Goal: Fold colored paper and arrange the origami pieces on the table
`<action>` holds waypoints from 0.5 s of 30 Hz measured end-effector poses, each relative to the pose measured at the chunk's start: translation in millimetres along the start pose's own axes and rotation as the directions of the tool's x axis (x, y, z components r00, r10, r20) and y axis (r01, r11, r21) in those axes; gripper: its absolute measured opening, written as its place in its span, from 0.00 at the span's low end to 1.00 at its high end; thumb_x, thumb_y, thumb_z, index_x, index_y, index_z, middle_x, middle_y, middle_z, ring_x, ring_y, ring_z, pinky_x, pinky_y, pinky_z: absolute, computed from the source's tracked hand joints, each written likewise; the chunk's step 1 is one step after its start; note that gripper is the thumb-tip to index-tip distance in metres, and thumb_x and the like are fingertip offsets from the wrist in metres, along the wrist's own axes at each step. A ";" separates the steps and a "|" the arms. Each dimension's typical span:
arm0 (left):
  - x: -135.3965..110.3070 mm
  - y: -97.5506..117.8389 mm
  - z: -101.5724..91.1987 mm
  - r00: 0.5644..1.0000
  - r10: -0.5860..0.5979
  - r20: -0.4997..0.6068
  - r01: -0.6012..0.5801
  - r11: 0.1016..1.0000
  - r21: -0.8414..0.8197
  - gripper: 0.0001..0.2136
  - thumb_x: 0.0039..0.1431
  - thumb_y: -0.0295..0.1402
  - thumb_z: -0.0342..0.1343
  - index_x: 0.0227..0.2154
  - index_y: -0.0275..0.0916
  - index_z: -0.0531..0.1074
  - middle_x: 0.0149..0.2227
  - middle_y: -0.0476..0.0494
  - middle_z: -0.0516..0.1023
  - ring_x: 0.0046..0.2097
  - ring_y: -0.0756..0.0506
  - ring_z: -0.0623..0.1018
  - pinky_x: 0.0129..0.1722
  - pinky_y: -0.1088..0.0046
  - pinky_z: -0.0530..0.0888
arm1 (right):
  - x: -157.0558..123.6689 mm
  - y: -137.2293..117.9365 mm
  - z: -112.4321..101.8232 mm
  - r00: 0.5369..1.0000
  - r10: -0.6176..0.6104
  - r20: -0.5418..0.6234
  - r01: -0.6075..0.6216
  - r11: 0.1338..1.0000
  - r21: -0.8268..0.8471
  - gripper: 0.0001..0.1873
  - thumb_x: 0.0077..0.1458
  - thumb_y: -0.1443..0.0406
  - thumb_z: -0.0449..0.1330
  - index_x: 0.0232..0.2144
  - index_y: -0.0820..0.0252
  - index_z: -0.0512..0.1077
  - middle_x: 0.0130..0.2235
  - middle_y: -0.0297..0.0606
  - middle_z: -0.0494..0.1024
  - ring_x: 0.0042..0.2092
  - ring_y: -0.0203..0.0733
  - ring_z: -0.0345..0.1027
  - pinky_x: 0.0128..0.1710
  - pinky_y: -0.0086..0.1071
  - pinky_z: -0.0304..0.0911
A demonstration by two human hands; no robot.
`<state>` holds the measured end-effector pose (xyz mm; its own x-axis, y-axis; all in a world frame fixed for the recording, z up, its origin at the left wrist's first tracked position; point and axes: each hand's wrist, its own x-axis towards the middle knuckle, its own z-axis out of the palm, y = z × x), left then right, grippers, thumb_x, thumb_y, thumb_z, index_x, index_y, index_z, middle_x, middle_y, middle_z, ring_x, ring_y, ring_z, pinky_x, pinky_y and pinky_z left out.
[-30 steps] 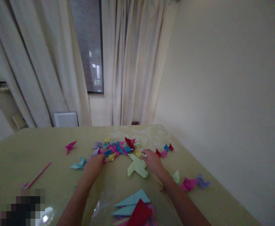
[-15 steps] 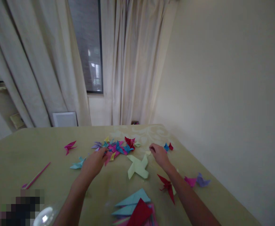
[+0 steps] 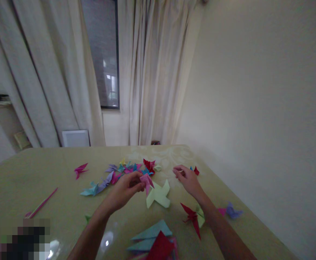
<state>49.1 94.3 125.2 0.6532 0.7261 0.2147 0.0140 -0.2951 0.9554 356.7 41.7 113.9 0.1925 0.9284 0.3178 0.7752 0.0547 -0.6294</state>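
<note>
My left hand [image 3: 128, 189] is closed on a pink origami piece [image 3: 146, 180], pinched between thumb and fingers over the left side of a pale green four-armed paper shape [image 3: 160, 195]. To the right of that shape, my right hand [image 3: 186, 177] is closed in a pinch; a small pale bit seems to show at its fingertips, too small to name. Behind the left hand lies a cluster of colourful origami pieces, among them a red one [image 3: 148, 165]. A light blue origami bird [image 3: 91, 189] and a purple one [image 3: 106, 182] lie left of that cluster.
Nearest me is a stack of folded papers with a red sheet [image 3: 160, 247] on top. A dark red origami crane [image 3: 192, 216] and a purple piece [image 3: 233, 211] lie at right. Farther left are a magenta piece [image 3: 80, 169] and thin sticks [image 3: 43, 202]. A wall borders the table's right side.
My left hand has moved right from the cluster, bringing the pink origami piece over the pale green shape. My right hand has turned slightly, and the pale piece beside it no longer shows on the table.
</note>
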 end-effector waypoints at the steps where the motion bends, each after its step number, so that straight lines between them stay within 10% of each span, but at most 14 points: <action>1: 0.2 1.4 6.9 1.000 -0.006 0.003 0.006 0.998 0.069 0.11 0.63 0.42 0.61 0.37 0.38 0.76 0.35 0.46 0.82 0.37 0.46 0.79 0.36 0.73 0.72 | -7.7 -15.5 8.0 0.998 -0.038 0.047 0.035 0.997 0.065 0.17 0.68 0.54 0.57 0.48 0.57 0.79 0.41 0.40 0.85 0.38 0.44 0.80 0.40 0.34 0.71; 7: 4.5 -0.5 37.4 0.996 -0.024 0.088 -0.006 0.945 0.327 0.08 0.65 0.37 0.59 0.38 0.38 0.79 0.33 0.47 0.83 0.35 0.46 0.79 0.33 0.74 0.70 | -44.0 -67.1 33.3 0.956 -0.218 0.197 0.116 0.896 0.429 0.17 0.66 0.52 0.64 0.47 0.56 0.81 0.39 0.39 0.85 0.40 0.45 0.78 0.40 0.34 0.70; 15: 8.7 -68.8 1.4 0.949 -0.192 -0.250 0.314 0.642 0.699 0.20 0.63 0.25 0.54 0.57 0.38 0.73 0.64 0.29 0.73 0.66 0.32 0.71 0.64 0.49 0.65 | -56.1 -5.4 1.3 0.995 0.065 0.071 -0.093 0.838 0.538 0.24 0.57 0.46 0.68 0.43 0.59 0.79 0.36 0.42 0.85 0.36 0.49 0.81 0.36 0.37 0.74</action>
<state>54.8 120.0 61.1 0.4281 0.9009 0.0709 0.7436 -0.3958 0.5389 341.0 -10.2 98.6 0.1989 0.9538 0.2252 0.3081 0.1573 -0.9383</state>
